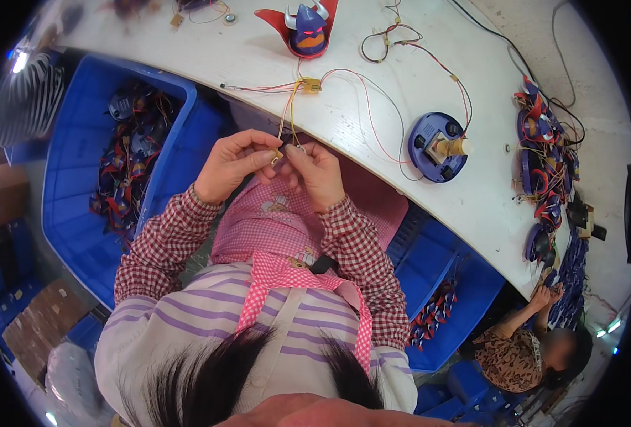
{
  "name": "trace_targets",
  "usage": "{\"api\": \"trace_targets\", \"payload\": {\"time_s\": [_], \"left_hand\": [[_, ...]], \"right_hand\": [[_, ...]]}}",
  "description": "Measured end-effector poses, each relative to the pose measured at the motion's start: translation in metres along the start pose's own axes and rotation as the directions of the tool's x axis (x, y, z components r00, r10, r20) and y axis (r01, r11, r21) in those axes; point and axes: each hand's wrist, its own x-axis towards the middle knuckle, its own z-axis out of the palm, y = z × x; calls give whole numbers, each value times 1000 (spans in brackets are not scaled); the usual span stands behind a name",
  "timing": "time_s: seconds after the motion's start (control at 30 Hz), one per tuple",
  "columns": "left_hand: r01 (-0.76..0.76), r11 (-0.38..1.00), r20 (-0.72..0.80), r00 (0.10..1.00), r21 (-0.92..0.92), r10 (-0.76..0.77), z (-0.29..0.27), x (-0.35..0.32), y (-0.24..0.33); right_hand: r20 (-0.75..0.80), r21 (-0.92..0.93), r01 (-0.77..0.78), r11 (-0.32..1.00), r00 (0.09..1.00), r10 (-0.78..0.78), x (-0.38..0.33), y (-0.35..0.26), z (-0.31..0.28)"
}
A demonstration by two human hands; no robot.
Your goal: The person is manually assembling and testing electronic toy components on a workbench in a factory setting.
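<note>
Many toy parts [127,164] lying in the blue bin [80,213] at the far left, tangled with wires, apparently not yet handled. Beside the bin, left hand [233,171] raised in front of the chest, thumb and fingers pinched together on a small yellow piece [278,156]. Right hand [320,174] just beside, touching the same piece from the other side, fingertips also closed on it. From this piece, thin wires [287,114] going up to a small board [310,85] on the white table [258,57], red wires [372,121] running further right to a round blue base [436,146]. Judging from this, the wiring step is in the middle: piece held, base open and not closed, no shell on it. Purple horned head [308,28] standing apart at the far edge, not joined with anything. Further right, a row of more parts [543,164] along the table edge; cannot tell whether finished or waiting. Second bin [436,299] under the table with some parts inside. At lower right, another person [522,349] at work.
</note>
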Motion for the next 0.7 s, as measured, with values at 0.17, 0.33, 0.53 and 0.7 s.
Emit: {"api": "trace_targets", "payload": {"time_s": [0.17, 0.33, 0.53, 0.7], "left_hand": [[-3, 999, -6, 1000, 50, 3, 11, -2, 6], [-14, 998, 4, 1000, 54, 14, 22, 3, 15], [4, 1000, -4, 1000, -12, -4, 28, -1, 11], [5, 1000, 5, 1000, 20, -5, 30, 2, 10]], "right_hand": [[-24, -28, 35, 999, 999, -36, -3, 4, -4], [-10, -91, 77, 993, 997, -78, 4, -1, -5], [1, -101, 46, 994, 999, -46, -2, 7, -6], [-29, -166, 57, 984, 998, -63, -5, 14, -11]]}}
